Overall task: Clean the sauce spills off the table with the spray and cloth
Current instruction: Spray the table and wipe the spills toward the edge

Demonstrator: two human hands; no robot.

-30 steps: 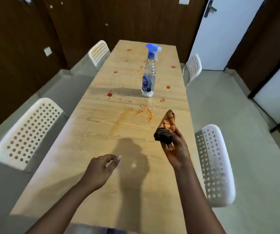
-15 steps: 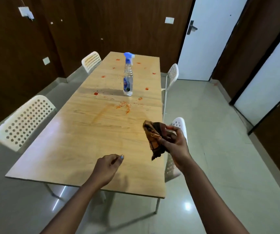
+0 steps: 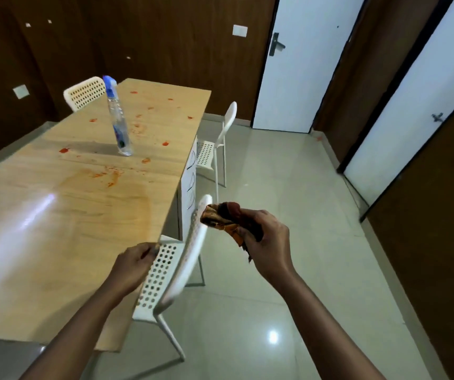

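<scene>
Cloth held off the surface's right edge

Right hand (image 3: pixel 268 242) grips bunched brown-orange cloth (image 3: pixel 224 220); left hand (image 3: pixel 135 266) loosely curled, holding nothing; red sauce spots (image 3: pixel 105 175) surround upright spray bottle (image 3: pixel 117 119).

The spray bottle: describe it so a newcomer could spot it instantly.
On the long wooden table, look among the red sauce spills toward the far end. The spray bottle stands there: clear plastic, blue trigger top, the only upright thing on the tabletop.

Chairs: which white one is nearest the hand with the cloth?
The chair at the table's near right side; its backrest top nearly meets the cloth. The others stand farther up the table.
</scene>
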